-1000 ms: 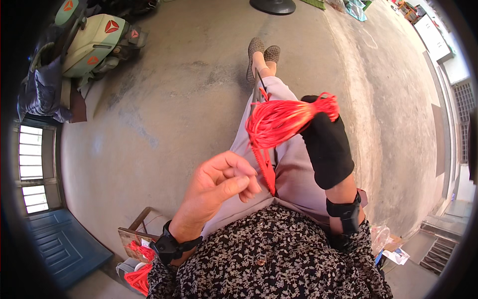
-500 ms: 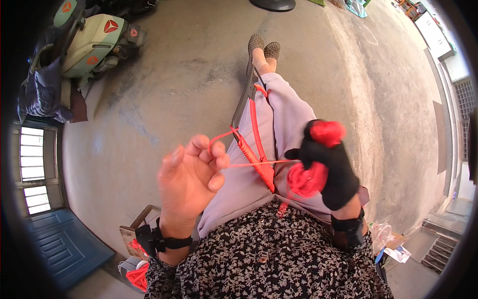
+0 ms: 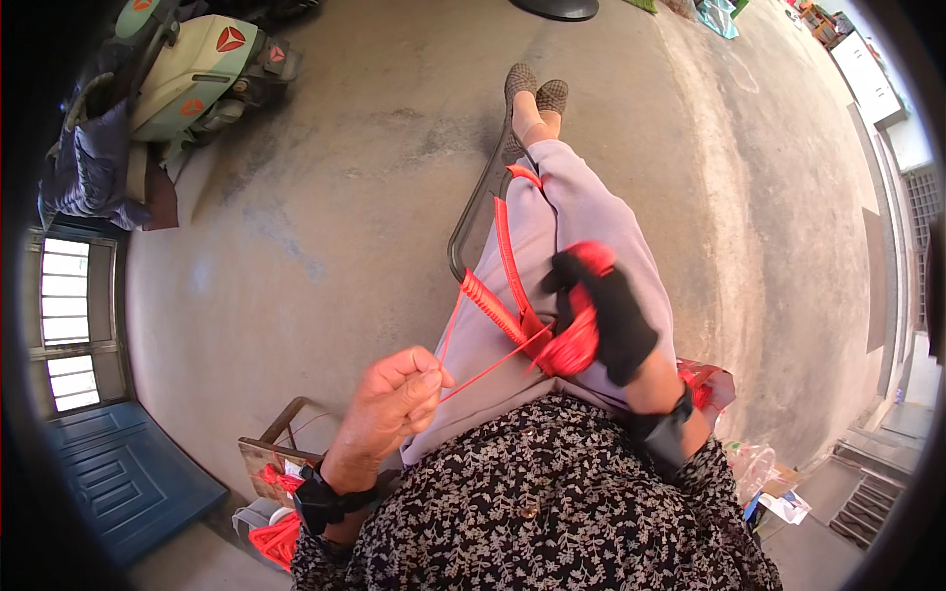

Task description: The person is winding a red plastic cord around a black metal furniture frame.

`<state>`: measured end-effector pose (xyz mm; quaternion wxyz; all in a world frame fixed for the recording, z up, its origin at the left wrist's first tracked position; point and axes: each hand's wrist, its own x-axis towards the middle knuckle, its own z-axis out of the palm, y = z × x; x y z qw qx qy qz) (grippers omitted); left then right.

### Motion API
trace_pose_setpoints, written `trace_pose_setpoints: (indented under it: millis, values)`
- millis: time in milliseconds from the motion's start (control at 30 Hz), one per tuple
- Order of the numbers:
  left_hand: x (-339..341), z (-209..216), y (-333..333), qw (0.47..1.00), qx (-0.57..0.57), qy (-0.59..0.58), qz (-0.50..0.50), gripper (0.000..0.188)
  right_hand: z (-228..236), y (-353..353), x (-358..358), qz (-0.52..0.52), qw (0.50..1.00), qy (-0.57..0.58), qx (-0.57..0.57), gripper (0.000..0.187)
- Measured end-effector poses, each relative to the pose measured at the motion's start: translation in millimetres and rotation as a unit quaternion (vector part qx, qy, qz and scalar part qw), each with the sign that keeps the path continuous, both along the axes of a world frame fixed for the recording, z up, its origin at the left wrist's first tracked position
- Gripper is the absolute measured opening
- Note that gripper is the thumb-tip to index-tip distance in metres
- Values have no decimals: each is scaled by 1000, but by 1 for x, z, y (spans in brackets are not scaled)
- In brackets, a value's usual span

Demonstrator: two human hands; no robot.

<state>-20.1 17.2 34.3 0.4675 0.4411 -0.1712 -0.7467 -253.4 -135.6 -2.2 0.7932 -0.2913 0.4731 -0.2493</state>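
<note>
Left hand (image 3: pixel 404 394): cord (image 3: pixel 485 372) pinched
Right hand (image 3: pixel 613 320): skein (image 3: pixel 574 345) clasped
Wrapped bar (image 3: pixel 490 306): slanted inward from lap's (image 3: pixel 483 406) left edge, right hand nearer

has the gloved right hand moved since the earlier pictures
Yes, the gloved right hand has moved to the left, closer to the blue door at the picture's left side.

A cream and pale-green scooter (image 3: pixel 202 67) stands upper left, a blue panelled door (image 3: pixel 128 492) lower left, a white rectangular cabinet (image 3: pixel 865 71) upper right.
</note>
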Motion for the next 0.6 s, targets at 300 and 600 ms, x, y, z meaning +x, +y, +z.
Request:
trace_pose_setpoints:
  millis: [300, 600]
  values:
    - [-20, 12, -26, 996, -25, 75, -45, 15, 11, -45, -85, -283, 947, -114, -102, 39]
    - [-28, 30, -54, 978, -199, 29, 62, 16, 26, -50, -110, -204, 958, -30, -199, 50]
